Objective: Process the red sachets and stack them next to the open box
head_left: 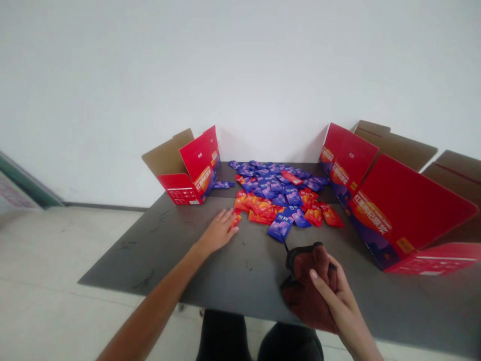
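Note:
My left hand [218, 231] lies flat on the table, fingers stretched out. Its fingertips touch or lie beside an orange-red sachet [236, 219], partly hidden by them. Above the near right part of the table, my right hand [340, 296] grips a reddish-brown cloth [310, 288] with black edging and a thin black loop. The thumb lies across the fabric. Just beyond the loop, a purple sachet [281, 226] sits at the front of a pile. That pile mixes purple sachets [268, 185] towards the back with orange-red sachets [259, 206] nearer me.
A red carton [180, 188] with raised flaps stands at the left, a flat purple packet [223, 185] beside it. Larger red cartons [379, 210] with raised flaps line the right side. The dark grey table [150, 250] meets a white wall [263, 75].

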`<state>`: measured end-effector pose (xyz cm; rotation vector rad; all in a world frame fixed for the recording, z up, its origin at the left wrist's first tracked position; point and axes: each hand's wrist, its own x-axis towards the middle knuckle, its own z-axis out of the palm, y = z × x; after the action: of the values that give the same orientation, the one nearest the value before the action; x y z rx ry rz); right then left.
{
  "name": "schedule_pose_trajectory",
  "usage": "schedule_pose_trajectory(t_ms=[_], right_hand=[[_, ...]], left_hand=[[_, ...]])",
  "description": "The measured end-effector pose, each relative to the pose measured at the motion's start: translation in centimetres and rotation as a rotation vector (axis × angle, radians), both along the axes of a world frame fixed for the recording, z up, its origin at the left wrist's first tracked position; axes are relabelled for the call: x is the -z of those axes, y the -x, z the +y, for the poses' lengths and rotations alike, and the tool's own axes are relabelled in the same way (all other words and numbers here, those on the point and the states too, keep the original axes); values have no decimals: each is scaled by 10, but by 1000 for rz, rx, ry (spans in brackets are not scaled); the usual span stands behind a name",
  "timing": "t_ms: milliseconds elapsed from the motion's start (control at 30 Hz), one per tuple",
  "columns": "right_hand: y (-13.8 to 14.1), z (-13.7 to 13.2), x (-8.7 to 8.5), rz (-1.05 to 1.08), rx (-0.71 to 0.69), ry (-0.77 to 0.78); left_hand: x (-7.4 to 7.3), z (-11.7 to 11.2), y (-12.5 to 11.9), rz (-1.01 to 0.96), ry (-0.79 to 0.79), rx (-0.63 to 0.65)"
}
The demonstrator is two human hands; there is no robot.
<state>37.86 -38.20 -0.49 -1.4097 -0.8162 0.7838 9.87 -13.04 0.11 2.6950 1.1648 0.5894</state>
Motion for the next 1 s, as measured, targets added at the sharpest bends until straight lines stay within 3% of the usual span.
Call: schedule_pose_trajectory(t_ms=[67, 133, 267, 367, 433, 533, 633, 700, 767, 833, 900, 1000], right_hand=[[-5, -3, 2, -14, -4, 23], [-9, -6, 4, -33, 8, 60], [-21, -18, 5, -98, 49, 133], [-33, -25, -1, -164, 15, 142], [-40, -27, -10, -196, 14, 123], [-49, -24, -35, -299, 73, 59], [-46, -13, -68, -519, 91, 19], [-33, 1, -85, -686, 16, -47], [-10, 19, -91, -840, -150, -167], [18, 37, -83, -993, -364, -244], [45, 49, -62, -1156, -538, -240], [68, 53, -23, -1321, -651, -198]], left_hand=[[18, 0, 1, 37, 5, 6], [28, -20, 4, 62, 14, 15], [32, -98, 2, 111, 14, 52], [28, -158, -14, 121, -45, 48], [24, -183, -30, 100, -72, 42], [18, -195, -50, 25, -63, -26], [17, -195, -50, -32, -47, -40], [19, -197, -39, -52, -63, -11], [22, -202, -24, -67, -103, 26], [26, -207, -11, -64, -151, 72], [30, -211, -3, -47, -185, 116], [35, -211, 3, -26, -220, 157]])
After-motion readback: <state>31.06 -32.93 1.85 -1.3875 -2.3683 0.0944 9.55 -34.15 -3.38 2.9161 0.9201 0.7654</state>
